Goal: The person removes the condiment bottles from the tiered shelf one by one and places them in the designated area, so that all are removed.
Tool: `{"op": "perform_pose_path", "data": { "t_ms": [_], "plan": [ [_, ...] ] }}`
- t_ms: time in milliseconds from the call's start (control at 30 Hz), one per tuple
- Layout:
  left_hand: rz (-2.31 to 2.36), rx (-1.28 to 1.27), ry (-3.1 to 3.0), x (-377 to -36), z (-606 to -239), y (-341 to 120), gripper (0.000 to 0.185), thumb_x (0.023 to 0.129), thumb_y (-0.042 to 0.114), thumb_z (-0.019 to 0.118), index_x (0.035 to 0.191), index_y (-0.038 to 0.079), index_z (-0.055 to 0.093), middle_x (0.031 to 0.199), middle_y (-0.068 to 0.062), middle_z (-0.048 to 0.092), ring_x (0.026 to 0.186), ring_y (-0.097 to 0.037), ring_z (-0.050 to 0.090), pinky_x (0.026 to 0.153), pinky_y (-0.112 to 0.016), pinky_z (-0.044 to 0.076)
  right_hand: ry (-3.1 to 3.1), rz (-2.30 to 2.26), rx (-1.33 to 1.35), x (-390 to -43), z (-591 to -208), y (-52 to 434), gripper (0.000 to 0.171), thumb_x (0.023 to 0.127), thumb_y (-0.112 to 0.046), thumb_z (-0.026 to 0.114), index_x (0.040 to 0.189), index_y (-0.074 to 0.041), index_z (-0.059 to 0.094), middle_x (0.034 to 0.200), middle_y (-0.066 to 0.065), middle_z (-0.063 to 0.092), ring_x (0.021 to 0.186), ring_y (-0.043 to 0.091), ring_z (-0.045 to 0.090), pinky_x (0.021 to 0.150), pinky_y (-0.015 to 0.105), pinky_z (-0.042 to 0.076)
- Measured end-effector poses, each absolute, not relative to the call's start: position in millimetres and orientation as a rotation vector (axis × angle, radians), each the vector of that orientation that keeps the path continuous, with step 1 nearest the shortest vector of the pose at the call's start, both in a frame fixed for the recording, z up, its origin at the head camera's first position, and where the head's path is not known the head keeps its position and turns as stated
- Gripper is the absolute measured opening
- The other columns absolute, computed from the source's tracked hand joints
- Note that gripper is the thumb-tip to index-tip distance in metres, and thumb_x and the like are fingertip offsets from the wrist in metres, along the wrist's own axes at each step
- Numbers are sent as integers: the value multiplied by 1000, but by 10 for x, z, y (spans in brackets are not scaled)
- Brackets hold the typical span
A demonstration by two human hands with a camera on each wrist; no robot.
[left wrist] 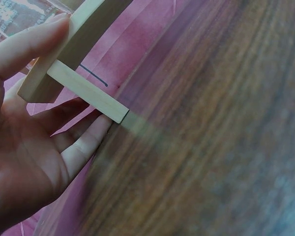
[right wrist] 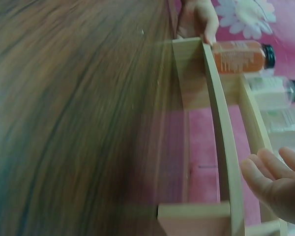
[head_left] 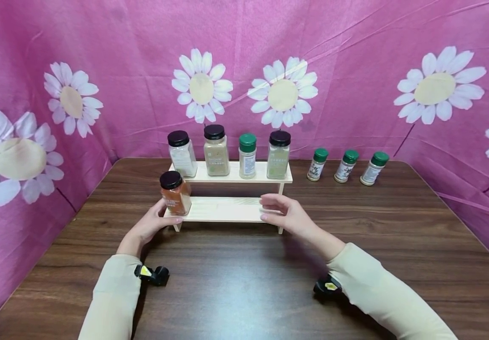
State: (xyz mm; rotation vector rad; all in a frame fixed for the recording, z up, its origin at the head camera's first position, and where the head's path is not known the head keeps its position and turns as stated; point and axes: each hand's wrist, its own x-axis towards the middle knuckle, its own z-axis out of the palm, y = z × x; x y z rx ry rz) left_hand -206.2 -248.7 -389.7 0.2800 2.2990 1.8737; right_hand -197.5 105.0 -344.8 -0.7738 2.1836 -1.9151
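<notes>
A two-tier wooden spice rack (head_left: pixel 225 210) stands on the table. My left hand (head_left: pixel 147 225) grips the left end of its lower tier, thumb on the board's edge and fingers around the end beside the leg (left wrist: pixel 88 91). Close by on that tier sits a jar of orange-red spice (head_left: pixel 176 198) with a black lid. Over the right end of the lower tier hovers my right hand (head_left: pixel 289 216), fingers parted and holding nothing. The upper tier carries a white-filled jar (head_left: pixel 183 158), a tan-filled jar (head_left: pixel 216 156), a green-capped bottle (head_left: pixel 248 160) and a greenish jar (head_left: pixel 278 160).
Three small green-capped shaker bottles (head_left: pixel 346 167) stand in a row on the brown wooden table (head_left: pixel 236 283), right of the rack. A pink cloth (head_left: pixel 134 94) with white daisies hangs behind and along the sides.
</notes>
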Motion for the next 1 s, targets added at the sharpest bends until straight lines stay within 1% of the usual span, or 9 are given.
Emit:
{"op": "perform_pose_path", "data": {
  "t_ms": [67, 133, 333, 533, 667, 767, 900, 1000],
  "plan": [
    [1873, 276, 2302, -2061, -3902, -2490, 75, 74, 6, 65, 136, 4, 21, 136, -18, 22, 121, -29, 16, 97, -46, 11, 2176, -1917, -794, -1974, -3455, 966, 46, 76, 4, 61, 115, 14, 42, 113, 30, 45, 104, 39, 44, 86, 43, 36],
    [1872, 278, 2304, -2061, -3902, -2494, 75, 74, 6, 64, 135, 4, 21, 136, -18, 22, 121, -29, 16, 97, -46, 11, 2153, -1933, -799, -1974, -3470, 883, 45, 76, 4, 61, 116, 14, 41, 113, 30, 45, 104, 39, 44, 86, 43, 35],
    [1874, 288, 2295, -2060, -3889, -2506, 74, 75, 6, 64, 136, 4, 21, 136, -18, 22, 121, -28, 15, 96, -47, 11, 2127, -1943, -779, -1978, -3489, 646, 47, 76, 1, 62, 117, 11, 42, 115, 27, 46, 105, 36, 44, 86, 38, 37],
    [1886, 294, 2285, -2054, -3884, -2500, 73, 76, 4, 63, 136, 4, 21, 135, -18, 22, 121, -28, 16, 96, -46, 11, 2123, -1918, -784, -2022, -3489, 403, 46, 76, -1, 63, 116, 9, 44, 115, 26, 46, 105, 35, 44, 86, 37, 37],
    [1895, 295, 2281, -2054, -3882, -2496, 73, 75, 4, 63, 136, 4, 21, 135, -18, 23, 120, -29, 17, 96, -46, 12, 2136, -1905, -787, -2050, -3456, 249, 46, 74, -1, 65, 116, 5, 47, 113, 21, 49, 105, 34, 44, 85, 36, 38],
    [1897, 299, 2278, -2058, -3884, -2493, 73, 75, 4, 63, 136, 5, 21, 135, -18, 24, 120, -29, 18, 96, -46, 13, 2161, -1894, -782, -2069, -3445, 149, 46, 74, -2, 65, 116, 3, 48, 112, 17, 51, 103, 32, 46, 83, 32, 40],
    [1892, 297, 2280, -2063, -3887, -2488, 73, 75, 4, 63, 136, 4, 21, 135, -18, 23, 121, -28, 17, 96, -46, 12, 2176, -1879, -783, -2096, -3447, 27, 46, 74, -3, 66, 116, 2, 48, 113, 16, 51, 102, 30, 47, 81, 28, 41],
    [1884, 294, 2288, -2067, -3882, -2488, 74, 75, 5, 64, 136, 4, 21, 136, -17, 22, 122, -28, 15, 97, -46, 10, 2178, -1874, -792, -2118, -3446, -57, 45, 74, -2, 66, 115, 3, 48, 113, 17, 51, 102, 32, 47, 80, 28, 42]
  ]
}}
